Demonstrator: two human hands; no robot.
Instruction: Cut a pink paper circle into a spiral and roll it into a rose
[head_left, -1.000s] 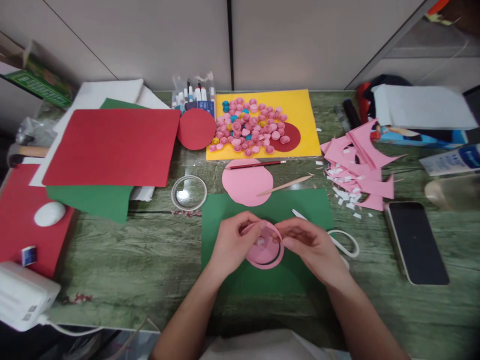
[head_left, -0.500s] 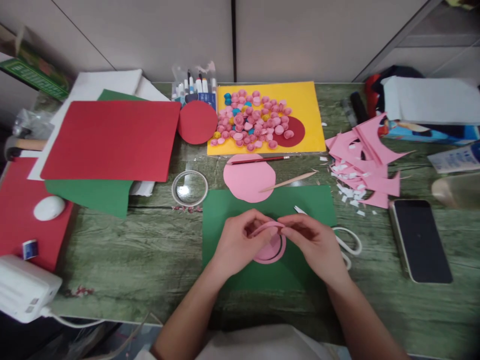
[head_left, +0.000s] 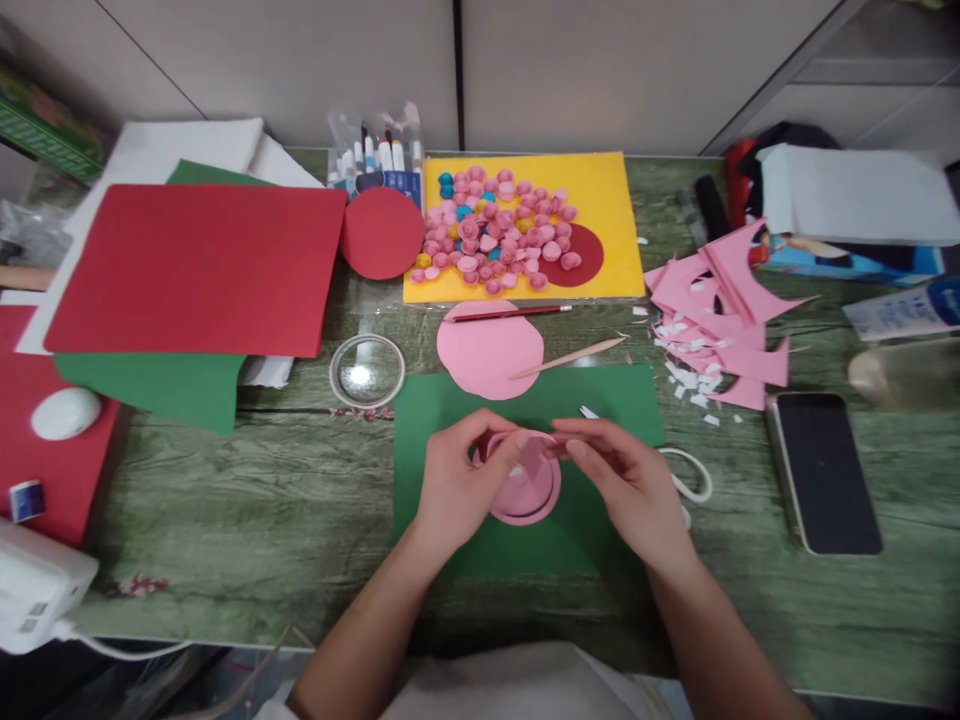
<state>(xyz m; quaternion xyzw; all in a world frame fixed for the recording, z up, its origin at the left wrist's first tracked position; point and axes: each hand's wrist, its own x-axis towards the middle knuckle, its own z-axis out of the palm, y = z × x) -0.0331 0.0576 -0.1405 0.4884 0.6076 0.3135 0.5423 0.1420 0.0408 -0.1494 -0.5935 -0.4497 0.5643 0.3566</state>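
Observation:
A pink paper spiral point(head_left: 534, 482) of loose curved strips is between my hands, above a green sheet point(head_left: 465, 555). My left hand point(head_left: 465, 480) is closed on its left side, thumb across the top. At the upper right edge, the fingertips of my right hand point(head_left: 626, 480) pinch the paper; the exact contact is partly hidden. Scissors with white handles point(head_left: 694, 475) lie beneath my right hand, their blade tip showing beyond it. A pink paper disc point(head_left: 484, 350) rests just past the green sheet, with a dark red pencil point(head_left: 506, 314) and a pointed wooden stick point(head_left: 577, 355) on it.
Many small rolled paper flowers point(head_left: 514, 235) cover a yellow sheet point(head_left: 607, 185) at the back. A tape roll point(head_left: 367, 371), red sheet point(head_left: 202, 265) and red disc point(head_left: 382, 233) are left. Pink scraps point(head_left: 750, 345) and a phone point(head_left: 829, 475) lie right.
The spiral's raised upper edge has come down, and its coil looks flatter. My right fingertips have shifted slightly away from the left hand. The whole view has moved a little.

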